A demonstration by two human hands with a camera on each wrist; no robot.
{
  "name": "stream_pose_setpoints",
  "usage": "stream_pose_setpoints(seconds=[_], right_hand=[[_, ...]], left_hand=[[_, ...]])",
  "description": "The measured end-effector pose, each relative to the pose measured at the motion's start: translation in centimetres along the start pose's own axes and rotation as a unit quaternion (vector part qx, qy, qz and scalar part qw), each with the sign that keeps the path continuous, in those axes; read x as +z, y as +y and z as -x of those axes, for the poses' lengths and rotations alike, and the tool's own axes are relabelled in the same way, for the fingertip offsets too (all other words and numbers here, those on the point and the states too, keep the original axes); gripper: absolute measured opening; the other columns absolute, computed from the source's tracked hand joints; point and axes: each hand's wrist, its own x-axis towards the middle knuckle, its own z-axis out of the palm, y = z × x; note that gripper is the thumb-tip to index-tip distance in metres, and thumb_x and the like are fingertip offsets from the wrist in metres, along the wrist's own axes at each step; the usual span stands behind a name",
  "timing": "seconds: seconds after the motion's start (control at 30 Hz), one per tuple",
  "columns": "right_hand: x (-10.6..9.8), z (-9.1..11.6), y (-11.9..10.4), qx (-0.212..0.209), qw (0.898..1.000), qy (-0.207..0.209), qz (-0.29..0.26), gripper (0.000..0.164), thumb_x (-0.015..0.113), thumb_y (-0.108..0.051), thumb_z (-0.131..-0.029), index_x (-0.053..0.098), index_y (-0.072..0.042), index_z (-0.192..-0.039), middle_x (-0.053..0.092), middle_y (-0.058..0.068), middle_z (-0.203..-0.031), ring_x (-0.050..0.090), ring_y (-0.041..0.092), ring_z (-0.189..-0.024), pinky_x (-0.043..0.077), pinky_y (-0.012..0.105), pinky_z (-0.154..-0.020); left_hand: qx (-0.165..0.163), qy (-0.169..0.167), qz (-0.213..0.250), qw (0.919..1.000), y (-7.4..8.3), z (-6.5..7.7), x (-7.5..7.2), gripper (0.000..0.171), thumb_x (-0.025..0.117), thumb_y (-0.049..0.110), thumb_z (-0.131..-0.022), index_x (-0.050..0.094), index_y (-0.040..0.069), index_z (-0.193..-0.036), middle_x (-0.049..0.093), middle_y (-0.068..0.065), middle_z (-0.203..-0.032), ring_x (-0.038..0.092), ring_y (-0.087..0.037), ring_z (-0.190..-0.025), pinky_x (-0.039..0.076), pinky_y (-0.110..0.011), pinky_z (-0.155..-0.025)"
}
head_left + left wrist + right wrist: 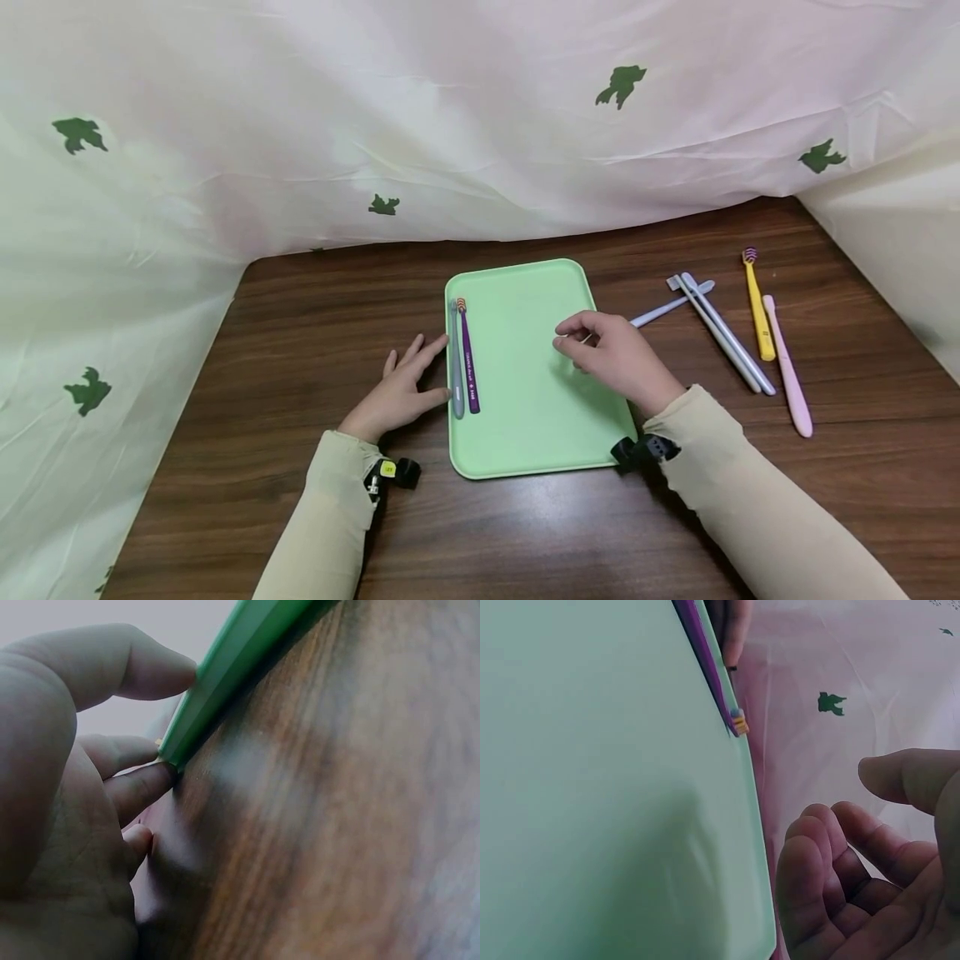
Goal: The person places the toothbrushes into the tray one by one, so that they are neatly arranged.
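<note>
Beige-sleeved right hand [618, 358], relaxed, empty, is being held over green tray [525, 408] presumably being steadied by straight-fingered left hand [397, 396].

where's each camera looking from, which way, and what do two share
Head: on the head, facing forward and down at the green tray; both sleeves, left grip and right grip show.
Left wrist: on that wrist, facing the tray's outer edge and wooden table; left thumb and fingers show.
Right wrist: on that wrist, facing across the tray; right thumb and fingers show, plus part of left grip.
Shared: head and right wrist both show the purple toothbrush.
</note>
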Motion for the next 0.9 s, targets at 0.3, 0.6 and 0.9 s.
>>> stream_pose_setpoints(seconds=[0.3,0.6,0.9], right_hand=[[-1.2,0.0,0.9,0.024,1.000,0.008,0.001,0.029,0.066,-0.028,-0.098,0.068,-0.008,-0.118,0.068,0.009,-0.103,0.064,0.028,-0.082,0.055,0.036,-0.066],[-2.0,-0.4,2.1,0.024,0.999,0.023,0.012,0.030,0.066,-0.028,-0.099,0.068,-0.005,-0.119,0.070,0.012,-0.099,0.064,0.025,-0.082,0.055,0.035,-0.069],[-3.8,-0.6,3.2,0.026,0.999,0.034,0.031,0.036,0.063,-0.035,-0.100,0.068,-0.007,-0.121,0.070,0.013,-0.100,0.065,0.026,-0.084,0.053,0.037,-0.071]], left_hand=[[0.000,0.003,-0.003,1.0000,0.1,0.0,0.0,0.078,0.067,0.026,-0.094,0.027,0.024,-0.161,0.026,-0.001,-0.164,-0.001,-0.018,-0.155,-0.014,-0.047,-0.120],[0.003,0.002,-0.004,1.0000,-0.1,0.0,0.0,0.078,0.067,0.027,-0.094,0.026,0.024,-0.161,0.025,-0.002,-0.165,-0.001,-0.019,-0.155,-0.014,-0.048,-0.120],[0.002,0.002,-0.001,1.0000,0.1,0.0,0.0,0.078,0.067,0.027,-0.094,0.027,0.024,-0.161,0.026,-0.002,-0.164,-0.001,-0.018,-0.155,-0.014,-0.047,-0.120]])
